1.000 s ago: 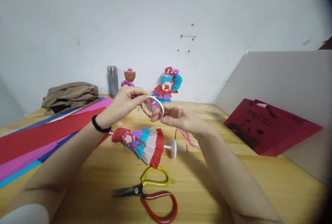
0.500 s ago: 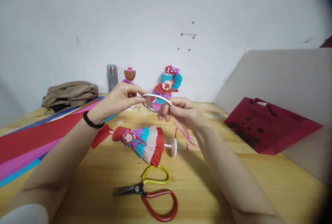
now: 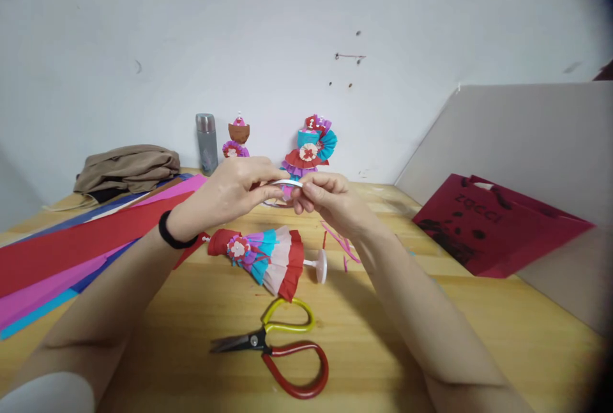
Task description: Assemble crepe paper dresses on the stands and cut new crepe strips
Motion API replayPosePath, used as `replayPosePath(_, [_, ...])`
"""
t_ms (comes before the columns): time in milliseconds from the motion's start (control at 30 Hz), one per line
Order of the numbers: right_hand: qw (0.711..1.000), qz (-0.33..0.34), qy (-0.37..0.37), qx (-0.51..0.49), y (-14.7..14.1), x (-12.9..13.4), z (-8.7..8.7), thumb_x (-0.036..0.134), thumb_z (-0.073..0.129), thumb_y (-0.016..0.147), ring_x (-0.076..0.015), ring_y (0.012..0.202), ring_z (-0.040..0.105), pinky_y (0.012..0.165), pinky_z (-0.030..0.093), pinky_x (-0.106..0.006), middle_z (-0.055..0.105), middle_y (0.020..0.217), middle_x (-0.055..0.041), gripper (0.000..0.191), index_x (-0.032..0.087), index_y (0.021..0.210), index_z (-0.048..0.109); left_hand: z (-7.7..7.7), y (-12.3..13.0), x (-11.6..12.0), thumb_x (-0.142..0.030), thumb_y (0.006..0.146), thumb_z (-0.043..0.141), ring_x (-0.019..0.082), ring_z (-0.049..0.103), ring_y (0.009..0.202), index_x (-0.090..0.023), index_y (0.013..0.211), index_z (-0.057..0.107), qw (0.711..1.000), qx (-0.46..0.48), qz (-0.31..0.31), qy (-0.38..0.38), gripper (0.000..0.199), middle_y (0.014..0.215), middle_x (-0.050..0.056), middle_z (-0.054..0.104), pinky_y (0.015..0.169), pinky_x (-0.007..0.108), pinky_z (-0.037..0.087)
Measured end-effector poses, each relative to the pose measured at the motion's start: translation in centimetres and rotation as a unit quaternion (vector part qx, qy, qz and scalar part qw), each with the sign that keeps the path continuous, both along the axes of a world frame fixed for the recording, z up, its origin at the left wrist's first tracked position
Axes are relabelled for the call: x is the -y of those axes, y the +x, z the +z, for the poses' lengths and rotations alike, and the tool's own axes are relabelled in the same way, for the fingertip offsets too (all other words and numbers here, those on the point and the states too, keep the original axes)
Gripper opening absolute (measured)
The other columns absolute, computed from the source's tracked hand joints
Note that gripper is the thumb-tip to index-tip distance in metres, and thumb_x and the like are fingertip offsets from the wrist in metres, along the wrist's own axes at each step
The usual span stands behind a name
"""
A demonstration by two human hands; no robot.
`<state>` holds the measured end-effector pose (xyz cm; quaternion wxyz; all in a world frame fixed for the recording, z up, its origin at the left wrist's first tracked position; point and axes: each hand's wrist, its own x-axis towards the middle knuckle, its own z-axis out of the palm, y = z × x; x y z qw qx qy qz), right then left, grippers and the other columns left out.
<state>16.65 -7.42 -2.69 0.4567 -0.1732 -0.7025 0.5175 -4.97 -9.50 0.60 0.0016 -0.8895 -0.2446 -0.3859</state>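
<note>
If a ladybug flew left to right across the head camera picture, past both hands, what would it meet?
Brown cloth, left hand, white-rimmed thing, right hand, red bag.

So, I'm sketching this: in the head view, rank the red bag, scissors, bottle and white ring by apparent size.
1. Red bag
2. Scissors
3. Bottle
4. White ring, the part showing

Muted, diffuse light; soft shadows on table [image 3: 182, 336]; wall [image 3: 258, 36] fairly evenly lit; right frame edge dark, blurred.
</note>
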Motion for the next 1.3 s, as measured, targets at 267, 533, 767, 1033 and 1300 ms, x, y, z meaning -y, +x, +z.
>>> replayPosePath(267, [0.995,0.1,0.018,-0.013,1.2,-1.2,0.0,0.04,0.076,0.083,-0.0128,0.074,0.068,0.077,0.052,-0.028,0.071,0.07,-0.0006,0.021,0.019,0.087,0.076,0.2,-1.2,-1.7,-0.023,0.085,0.065,0.007,0.049,0.052,-0.011,0.079,0.073,0.976,0.036,-0.05,-0.211,0.016,0.058,-0.001,0.061,0.048,0.017,0.037])
replayPosePath(533, [0.995,0.094,-0.006,0.014,1.8,-0.9,0.2,0.043,0.078,0.079,-0.0167,0.08,0.071,0.079,0.053,-0.031,0.077,0.081,-0.0052,0.03,0.019,0.095,0.077,-0.5,-0.2,-1.5,-0.021,0.085,0.065,0.008,0.059,0.056,-0.011,0.08,0.072,0.96,0.097,-0.064,-0.255,0.013,0.065,0.001,0.066,0.055,0.017,0.048])
replayPosePath(767, [0.992,0.109,-0.057,-0.035,0.8,-0.5,0.3,0.046,0.074,0.082,-0.0079,0.042,0.052,0.066,0.054,-0.027,0.054,0.044,0.0064,0.031,0.015,0.084,0.074,-0.9,-0.2,-2.8,-0.026,0.081,0.07,0.012,0.066,0.07,-0.011,0.1,0.073,0.907,-0.006,-0.091,-0.41,0.025,0.088,0.007,0.074,0.067,0.024,0.055])
replayPosePath(1033, [0.994,0.092,-0.05,-0.023,0.6,-0.6,-0.3,0.045,0.073,0.084,-0.0031,0.037,0.035,0.056,0.047,-0.02,0.039,0.041,0.0116,0.032,0.015,0.075,0.069,0.2,0.7,-0.3,-0.035,0.084,0.07,0.017,0.07,0.089,-0.013,0.101,0.074,0.931,0.078,-0.11,-0.338,0.028,0.099,0.008,0.076,0.08,0.026,0.055])
replayPosePath(1300, [0.988,0.153,-0.036,0.001,0.3,-0.3,-0.5,0.06,0.066,0.084,-0.0036,0.035,0.031,0.053,0.044,-0.022,0.034,0.04,0.013,0.046,0.015,0.079,0.068,0.1,1.0,-0.2,-0.033,0.084,0.07,0.012,0.066,0.07,-0.012,0.078,0.073,0.937,0.083,-0.103,-0.323,0.023,0.074,0.005,0.073,0.067,0.021,0.054])
